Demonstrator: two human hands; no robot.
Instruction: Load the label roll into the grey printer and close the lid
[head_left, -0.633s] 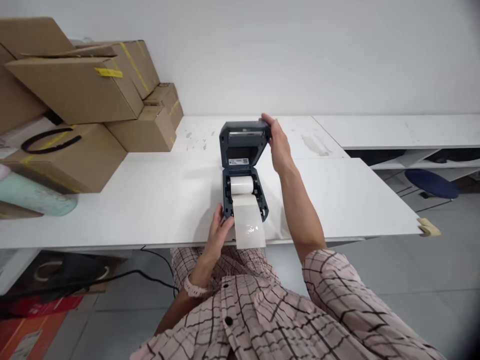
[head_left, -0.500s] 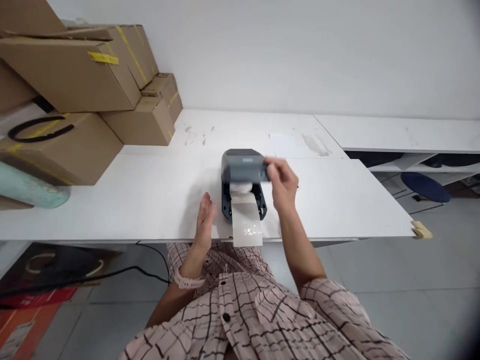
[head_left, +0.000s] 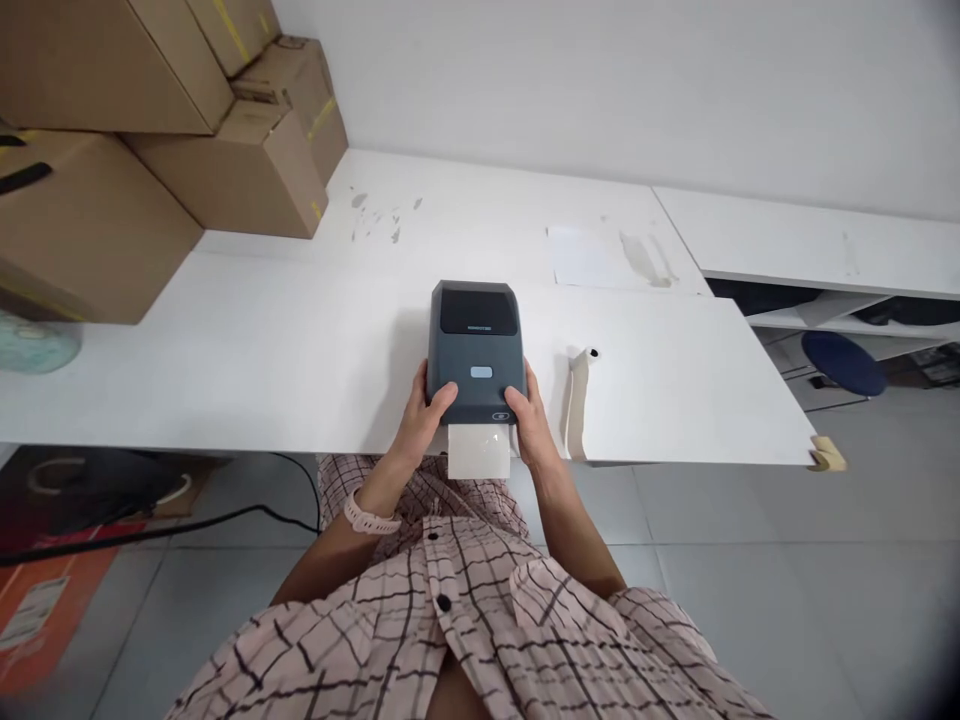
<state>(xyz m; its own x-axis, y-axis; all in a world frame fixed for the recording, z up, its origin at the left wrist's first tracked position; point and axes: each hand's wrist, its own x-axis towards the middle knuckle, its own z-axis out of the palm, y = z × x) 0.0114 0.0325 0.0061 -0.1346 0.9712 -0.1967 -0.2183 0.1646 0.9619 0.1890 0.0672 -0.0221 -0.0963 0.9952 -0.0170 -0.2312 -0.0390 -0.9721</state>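
A dark grey label printer (head_left: 477, 350) sits on the white table with its lid closed. From its front a strip of pale label paper (head_left: 478, 453) sticks out past the table edge. My left hand (head_left: 421, 418) grips the printer's front left corner, thumb on the lid and fingers along the side. At the front right corner, my right hand (head_left: 531, 418) grips it the same way. To the right of the printer, a small roll with an unrolled paper strip (head_left: 577, 400) lies at the table's front.
Cardboard boxes (head_left: 247, 165) are stacked at the back left, with a pale green object (head_left: 36, 345) in front. A white sheet (head_left: 589, 256) lies at the back. A blue stool (head_left: 844, 362) stands right of the table; a black cable (head_left: 225, 518) hangs below left.
The printer lid has come down and hides the inner roll. My left hand has moved onto the printer's left side, and my right hand has lowered to its right side. The view has shifted.
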